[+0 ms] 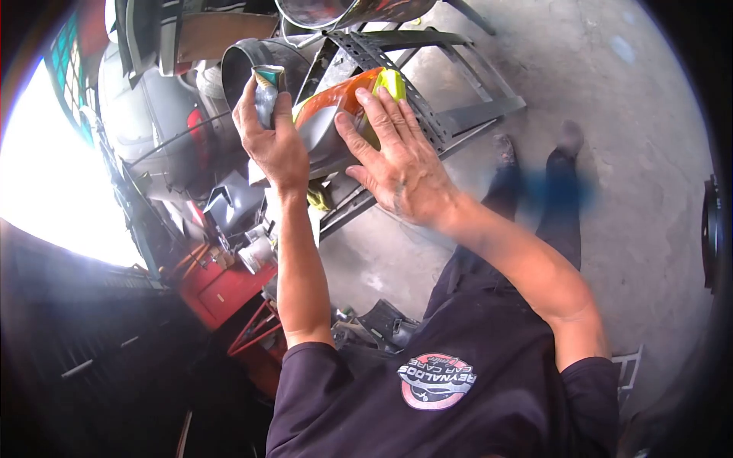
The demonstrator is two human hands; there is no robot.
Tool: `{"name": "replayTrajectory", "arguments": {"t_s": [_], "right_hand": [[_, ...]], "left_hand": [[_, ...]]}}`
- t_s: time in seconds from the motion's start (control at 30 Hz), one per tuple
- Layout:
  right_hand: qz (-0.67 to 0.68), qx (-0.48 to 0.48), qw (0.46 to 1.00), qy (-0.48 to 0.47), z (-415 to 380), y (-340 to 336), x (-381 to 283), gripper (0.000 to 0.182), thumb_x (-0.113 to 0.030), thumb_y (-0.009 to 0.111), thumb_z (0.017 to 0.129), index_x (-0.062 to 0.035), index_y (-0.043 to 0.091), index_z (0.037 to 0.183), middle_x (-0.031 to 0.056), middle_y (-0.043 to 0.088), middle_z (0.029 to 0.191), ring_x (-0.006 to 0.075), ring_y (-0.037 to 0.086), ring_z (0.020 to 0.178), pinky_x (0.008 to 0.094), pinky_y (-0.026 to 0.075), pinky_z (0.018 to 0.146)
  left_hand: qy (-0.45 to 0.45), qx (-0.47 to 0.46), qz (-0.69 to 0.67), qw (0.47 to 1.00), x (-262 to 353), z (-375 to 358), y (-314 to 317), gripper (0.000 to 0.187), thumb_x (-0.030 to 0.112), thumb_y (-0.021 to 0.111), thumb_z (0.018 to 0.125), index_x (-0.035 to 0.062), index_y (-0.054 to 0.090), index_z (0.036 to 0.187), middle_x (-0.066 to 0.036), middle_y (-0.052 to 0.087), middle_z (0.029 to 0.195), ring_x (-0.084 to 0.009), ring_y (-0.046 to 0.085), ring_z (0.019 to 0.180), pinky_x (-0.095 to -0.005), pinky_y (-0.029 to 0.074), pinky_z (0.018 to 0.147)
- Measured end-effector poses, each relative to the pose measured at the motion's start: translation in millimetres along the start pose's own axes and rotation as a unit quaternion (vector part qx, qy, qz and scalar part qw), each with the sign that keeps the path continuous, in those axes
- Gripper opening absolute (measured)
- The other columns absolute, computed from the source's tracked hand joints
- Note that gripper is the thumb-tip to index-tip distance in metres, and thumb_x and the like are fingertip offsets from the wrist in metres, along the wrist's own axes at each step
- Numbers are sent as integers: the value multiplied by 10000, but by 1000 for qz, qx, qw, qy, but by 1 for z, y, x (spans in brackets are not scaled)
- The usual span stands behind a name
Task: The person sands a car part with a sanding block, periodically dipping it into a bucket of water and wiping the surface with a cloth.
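In the head view, my left hand (276, 156) is closed around a small folded piece of sandpaper (266, 99), grey on its face with a teal and tan edge. It is held up beside a curved part (321, 131) with grey, orange and bright yellow areas, which looks like a vehicle body panel. My right hand (401, 164) lies on this part with its fingers spread and holds nothing. The part rests at a black perforated metal stand (424, 114). My palm hides some of its surface.
Behind the stand is a dark round shell (238, 69). A grey car (153, 114) stands at the left, near a bright opening. Below it are a red cabinet (221, 294) and loose black parts (385, 324). Concrete floor (611, 84) spreads to the right.
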State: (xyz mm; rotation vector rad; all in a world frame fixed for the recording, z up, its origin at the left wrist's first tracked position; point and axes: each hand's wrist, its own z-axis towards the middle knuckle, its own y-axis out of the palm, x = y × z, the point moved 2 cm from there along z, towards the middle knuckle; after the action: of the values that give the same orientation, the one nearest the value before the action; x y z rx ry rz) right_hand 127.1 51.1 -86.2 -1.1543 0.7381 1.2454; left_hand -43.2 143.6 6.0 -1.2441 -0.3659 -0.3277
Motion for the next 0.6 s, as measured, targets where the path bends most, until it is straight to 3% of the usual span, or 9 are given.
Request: {"name": "replayTrajectory", "arguments": {"t_s": [0.07,0.27,0.4,0.53,0.57,0.6], "right_hand": [[-24,2,1000,-5,1,-3,1,742,-328,803,978,-41,553,1615,350,348,1710,588,347,1581,659,308,1304],[-33,29,999,29,12,-4,10,696,-316,807,968,-71,601,1585,349,360,1702,584,350,1577,660,311,1300],[-15,-29,999,-29,-11,-12,-20,598,-288,803,961,-15,671,1477,332,408,1669,558,364,1579,676,336,1283],[-12,-35,999,-14,-37,-35,-15,550,-194,816,934,-17,691,1440,306,464,1631,561,416,1533,618,363,1287],[-13,-13,1000,-1,-36,-52,-15,554,-115,804,938,-12,675,1466,277,594,1518,480,575,1428,530,472,1216],[-20,-19,1000,-9,-33,-67,-16,554,-115,804,938,-12,675,1466,277,594,1518,480,575,1428,530,472,1216]], "left_hand": [[14,8,33,999,-4,0,-1,429,70,757,1049,42,696,1473,-86,707,1347,-169,684,1163,-338,534,1031],[24,8,26,999,-5,0,-1,420,71,750,1054,40,696,1470,-86,715,1343,-163,677,1175,-328,529,1029],[32,15,20,999,-2,-2,-2,434,74,752,1055,35,681,1482,-89,709,1354,-160,674,1185,-323,527,1034],[42,27,-44,998,2,-4,-14,517,94,777,1047,37,621,1536,-104,697,1369,-189,681,1179,-346,527,1055],[59,52,-24,997,20,-9,-25,529,66,788,1012,34,626,1514,-136,674,1381,-258,659,1238,-392,510,1090],[76,80,-2,994,37,-14,-36,543,37,800,977,31,632,1492,-167,652,1393,-326,637,1298,-438,492,1125]]}}
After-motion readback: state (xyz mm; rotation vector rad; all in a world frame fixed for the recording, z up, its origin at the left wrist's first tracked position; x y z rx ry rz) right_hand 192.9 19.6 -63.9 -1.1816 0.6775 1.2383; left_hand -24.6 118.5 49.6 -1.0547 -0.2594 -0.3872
